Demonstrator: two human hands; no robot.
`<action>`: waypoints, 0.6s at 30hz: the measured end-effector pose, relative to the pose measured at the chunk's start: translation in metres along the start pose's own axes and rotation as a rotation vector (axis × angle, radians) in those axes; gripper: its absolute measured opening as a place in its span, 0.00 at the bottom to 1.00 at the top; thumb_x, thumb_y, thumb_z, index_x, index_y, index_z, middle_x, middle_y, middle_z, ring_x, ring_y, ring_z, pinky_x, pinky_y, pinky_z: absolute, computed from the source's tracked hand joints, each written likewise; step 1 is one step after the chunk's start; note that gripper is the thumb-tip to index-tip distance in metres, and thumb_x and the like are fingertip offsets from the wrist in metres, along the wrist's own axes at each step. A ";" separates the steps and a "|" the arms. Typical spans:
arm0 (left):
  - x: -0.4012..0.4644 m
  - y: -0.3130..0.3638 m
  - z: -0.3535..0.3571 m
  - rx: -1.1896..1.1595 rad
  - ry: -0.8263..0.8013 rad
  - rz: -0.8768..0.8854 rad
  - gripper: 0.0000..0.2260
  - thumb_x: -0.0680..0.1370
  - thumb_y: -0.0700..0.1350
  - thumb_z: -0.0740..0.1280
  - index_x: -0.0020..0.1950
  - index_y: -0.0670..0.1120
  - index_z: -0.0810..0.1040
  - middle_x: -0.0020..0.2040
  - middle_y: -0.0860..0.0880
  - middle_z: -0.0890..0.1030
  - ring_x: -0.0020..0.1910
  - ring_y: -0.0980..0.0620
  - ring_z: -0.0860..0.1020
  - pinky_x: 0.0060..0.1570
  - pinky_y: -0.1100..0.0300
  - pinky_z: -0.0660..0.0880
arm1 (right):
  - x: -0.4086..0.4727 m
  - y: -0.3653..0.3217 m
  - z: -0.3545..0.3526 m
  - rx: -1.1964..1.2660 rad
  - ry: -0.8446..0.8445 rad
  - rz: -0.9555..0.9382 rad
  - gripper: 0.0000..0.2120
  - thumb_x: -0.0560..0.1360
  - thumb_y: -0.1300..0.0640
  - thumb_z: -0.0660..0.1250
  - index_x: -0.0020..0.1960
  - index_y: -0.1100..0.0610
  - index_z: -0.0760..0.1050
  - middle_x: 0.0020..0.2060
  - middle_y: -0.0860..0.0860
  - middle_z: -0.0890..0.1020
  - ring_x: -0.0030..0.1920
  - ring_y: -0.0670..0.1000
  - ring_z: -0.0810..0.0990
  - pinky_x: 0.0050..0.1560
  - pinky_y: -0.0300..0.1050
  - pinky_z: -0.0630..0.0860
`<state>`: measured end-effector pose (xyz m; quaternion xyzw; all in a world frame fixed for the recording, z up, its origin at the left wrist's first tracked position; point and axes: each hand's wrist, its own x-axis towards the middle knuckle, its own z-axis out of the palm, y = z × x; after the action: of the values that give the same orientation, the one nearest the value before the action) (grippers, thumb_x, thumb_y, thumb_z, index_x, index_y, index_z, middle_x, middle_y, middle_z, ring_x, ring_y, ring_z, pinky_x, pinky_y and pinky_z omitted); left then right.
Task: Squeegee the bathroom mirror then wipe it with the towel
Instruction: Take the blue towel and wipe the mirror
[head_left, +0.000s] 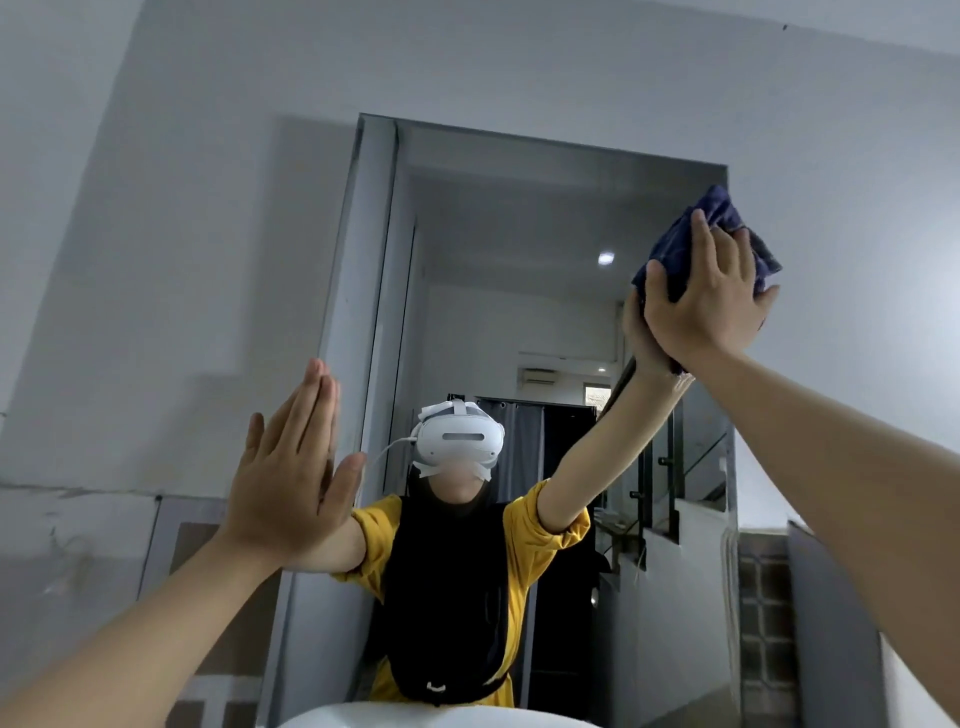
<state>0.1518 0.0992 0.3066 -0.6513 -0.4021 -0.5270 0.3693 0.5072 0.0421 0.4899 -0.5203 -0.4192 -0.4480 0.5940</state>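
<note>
The bathroom mirror (519, 218) hangs on the grey wall ahead, tall and frameless. My right hand (706, 301) presses a bunched dark blue towel (727, 223) flat against the mirror's upper right corner. My left hand (291, 467) is flat, fingers together, resting against the wall at the mirror's left edge and holding nothing. The mirror reflects a person in a yellow shirt, with both arms raised. No squeegee is in view.
A white basin rim (441, 714) shows at the bottom centre, just below the mirror. A dark tiled section (763, 597) lies low on the right wall. Pale wall panels (171, 545) sit low on the left.
</note>
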 end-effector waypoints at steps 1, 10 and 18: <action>0.000 0.000 0.000 0.008 0.000 0.002 0.32 0.78 0.58 0.46 0.75 0.39 0.53 0.77 0.42 0.54 0.76 0.46 0.55 0.71 0.46 0.57 | -0.006 -0.005 0.001 -0.001 0.013 0.087 0.31 0.76 0.40 0.54 0.76 0.48 0.56 0.73 0.49 0.65 0.77 0.53 0.54 0.70 0.70 0.53; 0.000 -0.004 0.001 -0.067 -0.039 -0.008 0.31 0.78 0.58 0.50 0.76 0.41 0.50 0.78 0.44 0.51 0.76 0.46 0.56 0.66 0.38 0.65 | -0.044 -0.061 0.010 0.078 0.023 0.365 0.31 0.77 0.43 0.54 0.77 0.49 0.52 0.76 0.49 0.61 0.78 0.53 0.50 0.69 0.73 0.45; 0.000 -0.008 -0.003 -0.135 -0.108 -0.025 0.32 0.77 0.62 0.46 0.77 0.49 0.43 0.78 0.51 0.42 0.77 0.51 0.46 0.71 0.39 0.50 | -0.056 -0.142 0.018 0.078 -0.019 0.242 0.31 0.77 0.44 0.54 0.78 0.50 0.52 0.76 0.49 0.61 0.77 0.54 0.50 0.68 0.75 0.46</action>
<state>0.1438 0.1000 0.3075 -0.6972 -0.3930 -0.5215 0.2958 0.3554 0.0572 0.4720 -0.5476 -0.3760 -0.3513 0.6598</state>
